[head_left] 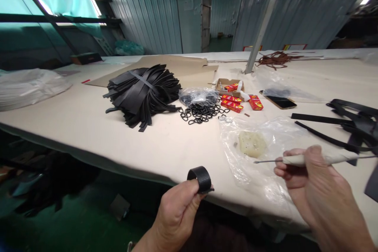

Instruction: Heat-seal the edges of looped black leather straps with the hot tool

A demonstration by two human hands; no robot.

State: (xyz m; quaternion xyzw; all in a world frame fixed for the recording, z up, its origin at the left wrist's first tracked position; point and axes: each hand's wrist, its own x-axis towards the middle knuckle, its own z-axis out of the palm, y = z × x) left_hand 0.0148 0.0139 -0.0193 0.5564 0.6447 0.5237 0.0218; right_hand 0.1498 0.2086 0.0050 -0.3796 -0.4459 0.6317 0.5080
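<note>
My left hand [177,210] pinches a short black leather strap [203,179] that is bent round into a loop, just off the table's front edge. In my right hand [321,193] is a thin metal tool with a pale wrapped handle [336,157], held between thumb and fingers. Its narrow tip points left, over a clear plastic sheet [233,165]. On that sheet lies a flat yellowish translucent lump [252,144]. Beyond the hands sits a pile of black metal rings [201,114], partly under a clear plastic bag [198,96].
A large tied bundle of black straps [141,90] lies left of the rings. Red small boxes [232,104], an open carton [220,85] and a phone [279,100] are further back. More black straps [360,122] lie at right. A metal post [264,23] rises from the table.
</note>
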